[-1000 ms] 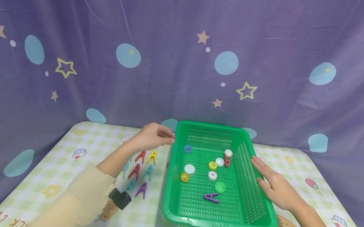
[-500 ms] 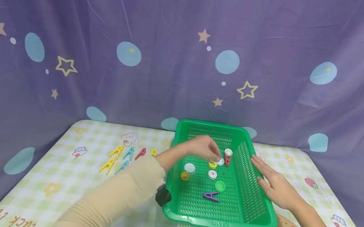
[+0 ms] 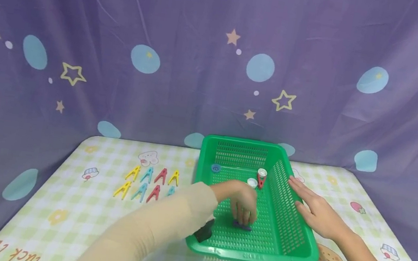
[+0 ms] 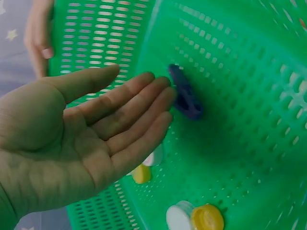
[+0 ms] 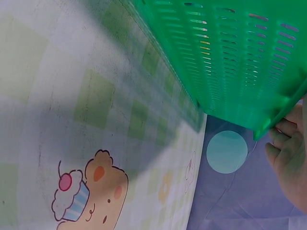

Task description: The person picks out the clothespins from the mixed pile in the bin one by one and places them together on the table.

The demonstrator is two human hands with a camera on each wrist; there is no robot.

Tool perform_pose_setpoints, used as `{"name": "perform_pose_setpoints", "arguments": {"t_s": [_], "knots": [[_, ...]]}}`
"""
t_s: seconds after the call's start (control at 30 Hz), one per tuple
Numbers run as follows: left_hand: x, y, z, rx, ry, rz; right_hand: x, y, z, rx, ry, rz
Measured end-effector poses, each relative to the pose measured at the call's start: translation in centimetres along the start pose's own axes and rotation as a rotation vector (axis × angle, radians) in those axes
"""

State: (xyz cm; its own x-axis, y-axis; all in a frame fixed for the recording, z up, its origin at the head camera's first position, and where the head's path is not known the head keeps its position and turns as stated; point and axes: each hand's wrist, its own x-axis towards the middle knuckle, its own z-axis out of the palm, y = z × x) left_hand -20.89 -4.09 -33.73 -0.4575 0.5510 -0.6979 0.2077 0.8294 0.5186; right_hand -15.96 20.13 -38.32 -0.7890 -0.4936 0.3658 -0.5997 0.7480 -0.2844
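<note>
My left hand [image 3: 244, 202] is inside the green plastic basket [image 3: 251, 256], reaching down to a purple clothespin [image 4: 187, 93]. In the left wrist view its fingers are nearly straight, with the fingertips at the clothespin and the thumb apart from it. Whether they touch the clothespin, I cannot tell. My right hand [image 3: 319, 215] rests on the basket's right rim, fingers extended. A red clothespin [image 3: 260, 181] lies toward the back of the basket. Around it are a white bottle cap [image 3: 252, 183] and a blue cap [image 3: 215, 168]; my left hand and arm hide other caps.
Left of the basket, yellow, blue and red clothespins [image 3: 139, 192] lie in rows on the checked tablecloth [image 3: 64, 190]. My left forearm covers part of them. A purple curtain [image 3: 181, 100] hangs behind the table.
My left hand has moved from beside the basket's left rim, over its middle, then down toward the front to the purple clothespin. My right hand has stayed on the rim.
</note>
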Motion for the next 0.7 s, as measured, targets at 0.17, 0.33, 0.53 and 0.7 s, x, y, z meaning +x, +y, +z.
{"name": "perform_pose_setpoints", "arguments": {"t_s": [0.17, 0.33, 0.53, 0.7], "knots": [[0.6, 0.3, 0.1, 0.002, -0.109, -0.118, 0.1, -0.1, -0.1, -0.002, -0.002, 0.006], [0.9, 0.2, -0.6, 0.139, -0.109, -0.200, 0.2, 0.0, -0.1, 0.000, -0.003, 0.010], [0.9, -0.2, -1.6, 0.383, 0.156, -0.240, 0.1, 0.1, -0.1, 0.004, 0.001, 0.013], [0.8, -0.9, -1.9, 0.366, 0.383, -0.166, 0.0, 0.1, 0.0, 0.003, -0.003, 0.021]]}}
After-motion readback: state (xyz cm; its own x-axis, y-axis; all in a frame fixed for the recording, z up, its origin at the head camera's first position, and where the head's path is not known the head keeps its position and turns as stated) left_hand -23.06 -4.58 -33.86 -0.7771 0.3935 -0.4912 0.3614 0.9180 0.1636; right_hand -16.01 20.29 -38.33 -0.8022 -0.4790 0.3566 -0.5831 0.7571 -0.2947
